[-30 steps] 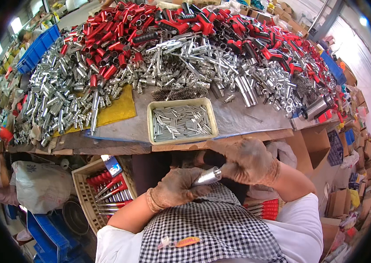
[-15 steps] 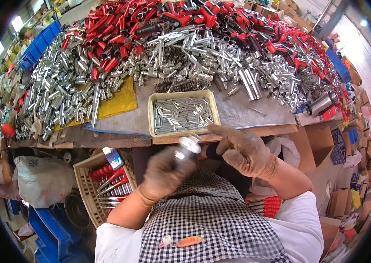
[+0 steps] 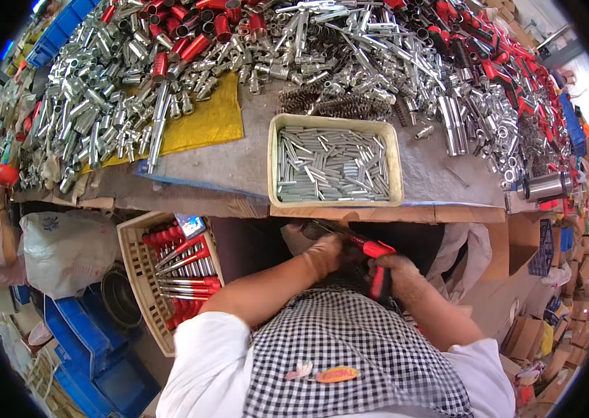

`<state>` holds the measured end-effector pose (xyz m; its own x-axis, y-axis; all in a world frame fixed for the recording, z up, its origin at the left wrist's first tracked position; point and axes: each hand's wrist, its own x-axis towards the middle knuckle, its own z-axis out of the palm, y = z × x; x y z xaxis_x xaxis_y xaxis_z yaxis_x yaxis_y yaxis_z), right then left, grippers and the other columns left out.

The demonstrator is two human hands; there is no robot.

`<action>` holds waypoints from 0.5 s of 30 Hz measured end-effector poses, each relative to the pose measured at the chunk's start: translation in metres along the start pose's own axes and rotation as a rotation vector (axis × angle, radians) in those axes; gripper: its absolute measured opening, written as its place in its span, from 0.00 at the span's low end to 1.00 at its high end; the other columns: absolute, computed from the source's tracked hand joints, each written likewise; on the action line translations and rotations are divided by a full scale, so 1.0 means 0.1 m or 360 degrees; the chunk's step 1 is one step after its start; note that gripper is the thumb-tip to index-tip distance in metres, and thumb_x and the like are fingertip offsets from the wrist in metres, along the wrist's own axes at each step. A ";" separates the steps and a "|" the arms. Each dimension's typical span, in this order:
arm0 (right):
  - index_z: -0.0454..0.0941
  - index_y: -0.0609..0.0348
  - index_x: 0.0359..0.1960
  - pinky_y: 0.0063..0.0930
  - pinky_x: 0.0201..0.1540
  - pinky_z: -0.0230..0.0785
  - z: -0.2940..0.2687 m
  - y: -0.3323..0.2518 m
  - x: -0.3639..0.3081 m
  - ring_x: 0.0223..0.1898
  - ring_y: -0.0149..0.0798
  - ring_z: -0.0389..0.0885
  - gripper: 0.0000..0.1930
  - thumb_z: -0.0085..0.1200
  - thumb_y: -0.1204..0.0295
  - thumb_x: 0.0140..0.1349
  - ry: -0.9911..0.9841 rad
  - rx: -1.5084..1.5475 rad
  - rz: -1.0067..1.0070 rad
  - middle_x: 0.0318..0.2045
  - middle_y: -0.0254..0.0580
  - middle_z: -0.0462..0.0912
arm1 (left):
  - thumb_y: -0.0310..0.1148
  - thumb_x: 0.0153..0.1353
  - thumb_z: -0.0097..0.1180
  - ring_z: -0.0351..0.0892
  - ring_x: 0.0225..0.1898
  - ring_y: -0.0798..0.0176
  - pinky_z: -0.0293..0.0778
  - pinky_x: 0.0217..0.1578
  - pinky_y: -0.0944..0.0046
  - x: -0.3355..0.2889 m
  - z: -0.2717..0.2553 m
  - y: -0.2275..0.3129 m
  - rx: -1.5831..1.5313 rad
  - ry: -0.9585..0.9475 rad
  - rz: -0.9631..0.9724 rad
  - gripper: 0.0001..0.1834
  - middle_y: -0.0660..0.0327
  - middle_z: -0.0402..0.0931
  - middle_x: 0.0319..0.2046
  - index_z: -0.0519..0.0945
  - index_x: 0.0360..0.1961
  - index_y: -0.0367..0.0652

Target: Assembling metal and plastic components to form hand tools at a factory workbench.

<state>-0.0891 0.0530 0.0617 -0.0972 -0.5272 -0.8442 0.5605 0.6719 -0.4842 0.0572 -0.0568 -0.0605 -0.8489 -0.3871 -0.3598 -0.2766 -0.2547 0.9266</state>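
Note:
In front of my apron, below the table edge, my gloved right hand (image 3: 400,268) is wrapped round the grip of a red-and-black pistol-grip tool (image 3: 376,249). My gloved left hand (image 3: 326,253) is closed at the tool's front end, beside a dark part under the table edge. What its fingers hold is hidden in shadow. Above both hands, a cream plastic tray (image 3: 273,167) of short silver metal pins (image 3: 332,167) sits on the table's front edge.
Heaped metal fittings (image 3: 99,83) and red parts (image 3: 221,28) cover the table's back and sides, with dark springs (image 3: 343,104) behind the tray. A beige basket (image 3: 137,279) of red-handled tools stands at my left. Blue bins (image 3: 92,348) lie beyond it; an open cardboard box (image 3: 523,244) is at right.
Both hands have dropped below the table edge. The shiny metal cylinder in my left hand has gone from sight. My right hand, empty before, now grips the red-and-black tool. The view has shifted.

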 end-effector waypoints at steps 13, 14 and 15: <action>0.76 0.64 0.41 0.32 0.37 0.74 -0.08 0.20 0.68 0.31 0.41 0.79 0.16 0.59 0.75 0.48 0.0196 0.0360 0.0044 0.29 0.43 0.79 | 0.39 0.66 0.45 0.72 0.54 0.54 0.68 0.56 0.55 0.44 0.09 -0.36 0.0793 -0.0268 0.0507 0.20 0.51 0.73 0.53 0.71 0.56 0.41; 0.76 0.63 0.42 0.31 0.40 0.74 0.03 0.22 0.70 0.33 0.40 0.80 0.17 0.59 0.74 0.49 0.0031 0.0409 0.0059 0.31 0.43 0.79 | 0.39 0.66 0.45 0.72 0.54 0.54 0.68 0.56 0.55 0.47 0.12 -0.69 0.0802 -0.0224 0.0481 0.20 0.51 0.73 0.53 0.71 0.56 0.41; 0.76 0.63 0.42 0.31 0.40 0.74 0.01 0.38 0.87 0.33 0.40 0.80 0.17 0.59 0.74 0.49 -0.0036 0.0375 0.0092 0.31 0.43 0.79 | 0.39 0.64 0.47 0.72 0.55 0.54 0.68 0.57 0.56 0.57 0.18 -1.32 0.0208 -0.0090 0.0487 0.21 0.51 0.73 0.54 0.71 0.56 0.41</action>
<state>-0.0752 0.0322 -0.0296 -0.0424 -0.5044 -0.8624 0.7413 0.5628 -0.3657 0.0373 -0.0288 -0.2007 -0.9241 -0.3776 -0.0593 -0.0571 -0.0172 0.9982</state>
